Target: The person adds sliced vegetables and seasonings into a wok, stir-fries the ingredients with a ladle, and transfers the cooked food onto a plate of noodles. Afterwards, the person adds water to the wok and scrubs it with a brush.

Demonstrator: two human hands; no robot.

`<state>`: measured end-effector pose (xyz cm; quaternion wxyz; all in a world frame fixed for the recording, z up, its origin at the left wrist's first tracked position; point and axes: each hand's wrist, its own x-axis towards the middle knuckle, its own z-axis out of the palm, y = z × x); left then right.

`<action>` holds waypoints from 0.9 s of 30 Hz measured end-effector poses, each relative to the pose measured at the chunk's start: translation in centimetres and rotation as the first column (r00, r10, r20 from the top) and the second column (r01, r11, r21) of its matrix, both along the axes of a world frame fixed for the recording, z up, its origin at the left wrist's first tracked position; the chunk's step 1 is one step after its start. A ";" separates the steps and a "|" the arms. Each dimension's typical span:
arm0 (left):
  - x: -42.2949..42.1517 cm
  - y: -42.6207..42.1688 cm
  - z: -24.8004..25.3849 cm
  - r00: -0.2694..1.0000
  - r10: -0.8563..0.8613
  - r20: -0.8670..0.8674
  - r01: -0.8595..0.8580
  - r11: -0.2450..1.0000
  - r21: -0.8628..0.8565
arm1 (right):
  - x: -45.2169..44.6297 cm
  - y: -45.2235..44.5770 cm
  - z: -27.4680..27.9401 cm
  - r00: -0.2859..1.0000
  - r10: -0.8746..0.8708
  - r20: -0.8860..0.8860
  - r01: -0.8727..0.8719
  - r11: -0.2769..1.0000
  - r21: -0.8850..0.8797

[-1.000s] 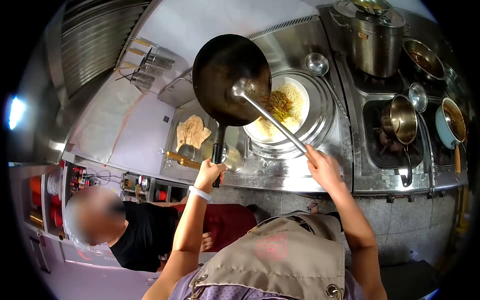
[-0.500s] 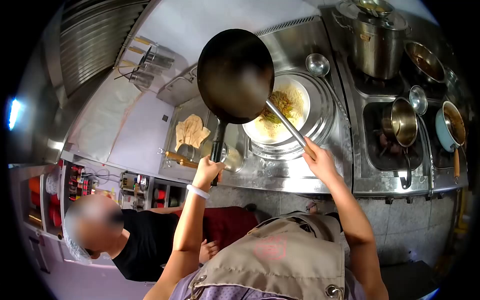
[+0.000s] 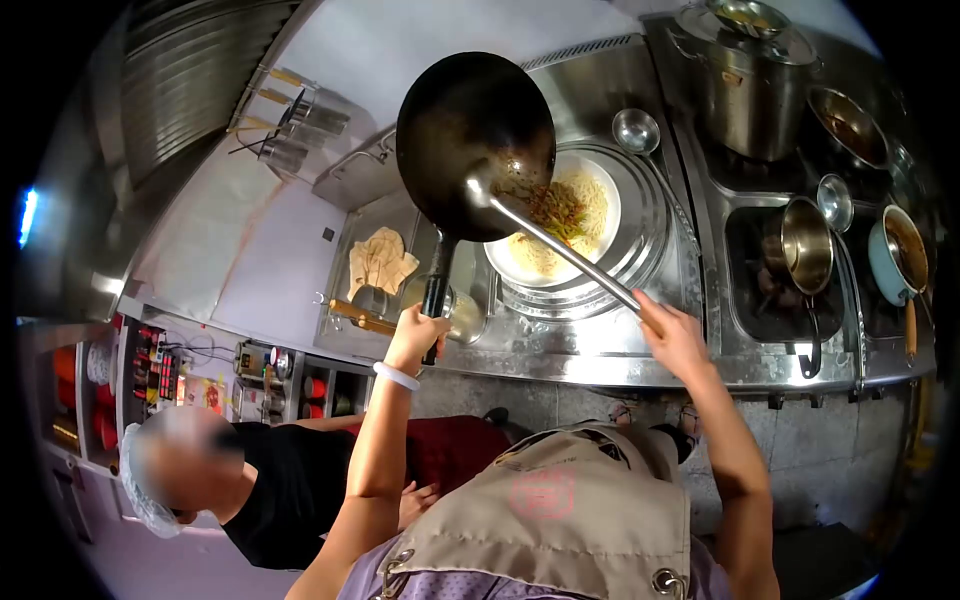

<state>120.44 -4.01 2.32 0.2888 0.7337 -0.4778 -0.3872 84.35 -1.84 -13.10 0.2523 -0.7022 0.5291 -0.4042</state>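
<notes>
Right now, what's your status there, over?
Left grip closed on wok handle. Right grip holding ladle, head inside wok. Noodles on plate, topping over them. Wok partly hides plate.

No text legible; the pink print (image 3: 543, 495) on the apron (image 3: 630, 525) is unreadable

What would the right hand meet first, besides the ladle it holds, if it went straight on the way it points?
Probably the white dish of noodles, beyond the near edge of the steel rings. Depth is unclear, though: the right hand may be higher and pass over.
</notes>
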 end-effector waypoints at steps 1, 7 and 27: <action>0.4 -0.2 -0.4 1.000 -0.002 0.004 0.002 1.000 -0.008 | -0.9 0.0 -0.1 0.999 -0.018 -0.032 0.018 1.000 0.001; 0.6 -0.4 -0.7 1.000 -0.027 -0.006 0.027 0.999 0.020 | 2.5 -0.4 1.1 0.988 -0.016 0.154 0.027 0.997 -0.067; 0.4 0.1 -0.1 0.998 0.048 -0.033 -0.049 0.999 -0.024 | -1.1 0.5 -0.4 0.998 -0.042 -0.044 0.042 0.999 0.018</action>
